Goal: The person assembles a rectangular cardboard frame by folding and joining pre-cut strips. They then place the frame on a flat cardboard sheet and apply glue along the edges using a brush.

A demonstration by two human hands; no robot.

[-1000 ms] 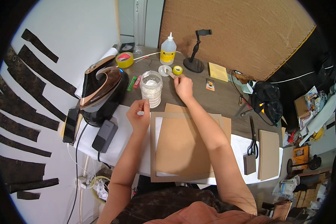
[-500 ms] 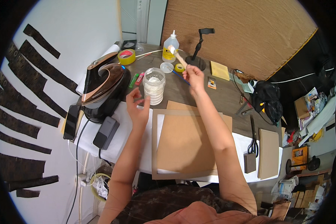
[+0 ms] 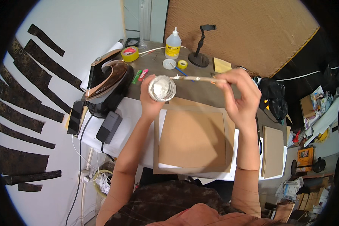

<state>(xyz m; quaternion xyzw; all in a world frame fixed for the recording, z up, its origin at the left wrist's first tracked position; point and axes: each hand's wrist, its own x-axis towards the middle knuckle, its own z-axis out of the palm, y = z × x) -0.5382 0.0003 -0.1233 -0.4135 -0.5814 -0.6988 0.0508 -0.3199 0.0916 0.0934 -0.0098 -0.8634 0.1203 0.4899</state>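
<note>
My left hand is wrapped round a clear jar of white paste, whose open mouth tips toward me. In the fingers of my right hand is a flat brush with a pale handle. It lies nearly level, and its bristles, with white on them, point left close to the jar's rim. Whether they touch the rim I cannot tell. Below my hands, a brown board lies within a greyish-brown cardboard frame on white paper.
At left stand a steam iron, a dark grey box-shaped device and a phone. A glue bottle, tape roll, white lid and black phone stand sit behind. Stacked boards lie at right.
My left hand has closed round the jar, which is now tilted toward me. My right hand has moved right and nearer, and the brush has swung level, its bristles pointing to the jar.
</note>
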